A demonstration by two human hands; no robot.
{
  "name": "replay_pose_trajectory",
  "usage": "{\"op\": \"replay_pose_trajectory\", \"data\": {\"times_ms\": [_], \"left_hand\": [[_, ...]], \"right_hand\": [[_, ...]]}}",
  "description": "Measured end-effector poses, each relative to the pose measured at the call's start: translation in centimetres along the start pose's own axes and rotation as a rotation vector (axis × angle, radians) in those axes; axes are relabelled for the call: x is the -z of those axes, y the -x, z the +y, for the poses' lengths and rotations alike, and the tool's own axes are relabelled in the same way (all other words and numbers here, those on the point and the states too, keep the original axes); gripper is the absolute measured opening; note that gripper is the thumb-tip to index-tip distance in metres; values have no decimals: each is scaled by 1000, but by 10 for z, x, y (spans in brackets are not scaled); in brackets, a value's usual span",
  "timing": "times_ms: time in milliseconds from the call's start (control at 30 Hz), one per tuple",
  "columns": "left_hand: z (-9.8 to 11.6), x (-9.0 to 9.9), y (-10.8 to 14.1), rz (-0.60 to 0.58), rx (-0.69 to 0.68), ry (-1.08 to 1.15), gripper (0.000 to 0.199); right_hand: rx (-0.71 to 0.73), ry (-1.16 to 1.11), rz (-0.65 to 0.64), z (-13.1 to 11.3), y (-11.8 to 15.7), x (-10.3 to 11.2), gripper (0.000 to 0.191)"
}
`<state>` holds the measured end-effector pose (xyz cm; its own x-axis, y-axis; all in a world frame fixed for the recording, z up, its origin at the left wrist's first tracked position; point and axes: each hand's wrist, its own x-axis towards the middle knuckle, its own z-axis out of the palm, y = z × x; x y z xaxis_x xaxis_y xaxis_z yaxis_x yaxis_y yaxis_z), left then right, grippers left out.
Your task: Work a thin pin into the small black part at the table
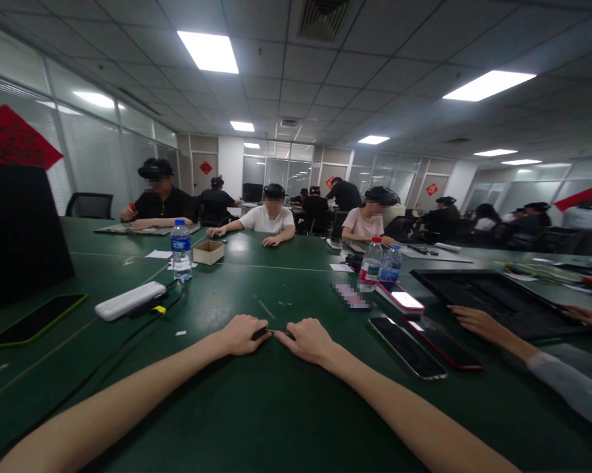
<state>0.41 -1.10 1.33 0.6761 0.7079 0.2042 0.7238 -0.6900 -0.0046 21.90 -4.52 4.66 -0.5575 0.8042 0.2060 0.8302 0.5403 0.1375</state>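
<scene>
A dark green table (276, 420) fills the lower view, its top marked by seams and scraps of paper. Above it runs a tiled ceiling (261, 85) with bright panels (207, 52); glass partitions (91, 144) and red signs (17, 136) line the room, and people sit at the far side of the table and beyond.

The left hand (244, 334) and right hand (309, 338) meet over the table's middle, fingers curled in closely on a thin thing (260, 333) that spans the narrow gap between them. On the left lie a power bank (129, 301) and cable (128, 348), near a bottle (181, 246) and box (208, 255); on the right, phones (407, 348) lie beside a black frame (487, 302) under a co-worker's hand (480, 323).

The fingers cover most of the thin thing, so I cannot tell what it is. A black panel (20, 230) is cut off at left, faces and one small item (349, 295) are pixelated, and distant figures blur.
</scene>
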Motion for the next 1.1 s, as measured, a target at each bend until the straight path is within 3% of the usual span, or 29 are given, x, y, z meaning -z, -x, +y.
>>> {"op": "replay_pose_trajectory", "data": {"times_ms": [67, 167, 233, 333, 433, 533, 733, 1100], "left_hand": [[0, 0, -1, -14, 24, -9, 40], [1, 0, -4, -44, 83, -27, 41], [1, 1, -4, -50, 87, -32, 42], [2, 1, -3, -42, 76, -44, 41], [1, 0, -2, -44, 82, -38, 42], [1, -1, -2, -33, 72, -16, 43], [0, -2, -2, -13, 53, -19, 42], [3, 3, -1, -17, 67, 9, 40]], "right_hand": [[116, -6, -1, -9, 2, 3, 66], [414, -34, -12, -30, 6, 5, 62], [477, -39, 22, -39, 7, 4, 61], [342, -21, 48, -32, 4, 2, 60], [139, 16, 45, -9, 0, 1, 62], [36, 7, 4, 8, -4, -1, 66], [-37, 0, -45, 8, -8, -5, 71], [-39, 7, -55, 2, -6, 0, 70]]}}
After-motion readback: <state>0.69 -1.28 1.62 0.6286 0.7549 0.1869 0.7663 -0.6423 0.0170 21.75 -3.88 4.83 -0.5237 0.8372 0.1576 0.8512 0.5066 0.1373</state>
